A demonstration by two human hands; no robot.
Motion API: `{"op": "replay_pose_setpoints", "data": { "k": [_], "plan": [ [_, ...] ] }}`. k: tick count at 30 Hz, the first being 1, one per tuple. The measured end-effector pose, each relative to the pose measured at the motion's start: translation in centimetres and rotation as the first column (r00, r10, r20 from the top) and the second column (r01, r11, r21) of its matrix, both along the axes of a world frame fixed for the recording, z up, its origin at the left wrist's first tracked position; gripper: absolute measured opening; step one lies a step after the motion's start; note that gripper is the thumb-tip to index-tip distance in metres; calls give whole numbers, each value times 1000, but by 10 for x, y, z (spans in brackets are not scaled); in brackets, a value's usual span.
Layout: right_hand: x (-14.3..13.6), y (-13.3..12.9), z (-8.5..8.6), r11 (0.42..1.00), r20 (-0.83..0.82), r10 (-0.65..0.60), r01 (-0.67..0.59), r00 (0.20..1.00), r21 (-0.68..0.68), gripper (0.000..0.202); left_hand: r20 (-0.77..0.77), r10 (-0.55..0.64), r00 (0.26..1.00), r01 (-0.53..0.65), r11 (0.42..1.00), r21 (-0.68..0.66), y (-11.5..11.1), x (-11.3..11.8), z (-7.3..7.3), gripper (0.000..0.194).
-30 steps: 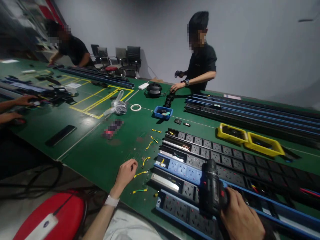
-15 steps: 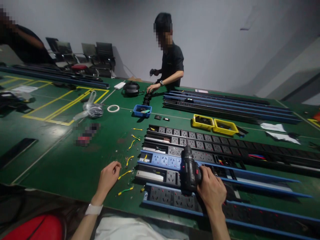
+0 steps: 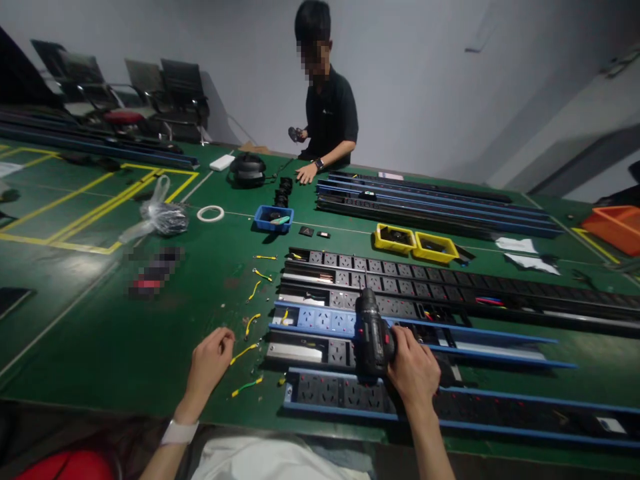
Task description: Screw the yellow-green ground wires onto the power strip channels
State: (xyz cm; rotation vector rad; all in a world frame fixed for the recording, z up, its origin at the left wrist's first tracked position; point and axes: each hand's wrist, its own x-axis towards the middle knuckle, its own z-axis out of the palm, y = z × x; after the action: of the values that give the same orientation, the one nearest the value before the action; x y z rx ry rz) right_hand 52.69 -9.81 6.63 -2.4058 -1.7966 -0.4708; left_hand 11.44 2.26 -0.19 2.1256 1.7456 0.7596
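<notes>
Beyond my left hand [image 3: 213, 357] and left of it, my camera shows a clear bag [image 3: 173, 219] of dark bits. Past my right hand [image 3: 413, 367], to its left, a blue tray [image 3: 267, 227] carries black pieces and something teal; straight out from it, two yellow bins [image 3: 394, 246] hold dark parts; far right, an orange bin [image 3: 613, 233], contents unclear. My left fingers curl beside a yellow wire [image 3: 244, 353]; I can't tell if they pinch anything. My right is wrapped round the drill [image 3: 370, 337], its body left of my knuckles, over the socket strips [image 3: 340, 322].
</notes>
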Motion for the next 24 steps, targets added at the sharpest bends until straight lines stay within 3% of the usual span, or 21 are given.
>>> {"op": "replay_pose_setpoints", "data": {
  "k": [7,11,15,21,24],
  "plan": [
    [3,-2,-8,1000,4,-5,5,1000,6,45,10,-11,1000,11,1000,21,2,-5,-7,25],
    [0,-2,-1,999,-5,-16,16,1000,-29,47,-24,3,1000,-2,999,38,0,-5,-10,25],
    [-1,-3,4,999,-10,-14,13,1000,-46,47,-109,-22,994,37,990,138,-2,-2,-9,25],
    [10,-8,-18,995,55,33,-38,998,89,54,-140,-41,989,86,941,328,4,-6,-22,23],
    [9,-8,-18,995,115,1,-12,993,94,50,-166,-60,984,115,932,344,5,-5,-23,24]
  ]
}}
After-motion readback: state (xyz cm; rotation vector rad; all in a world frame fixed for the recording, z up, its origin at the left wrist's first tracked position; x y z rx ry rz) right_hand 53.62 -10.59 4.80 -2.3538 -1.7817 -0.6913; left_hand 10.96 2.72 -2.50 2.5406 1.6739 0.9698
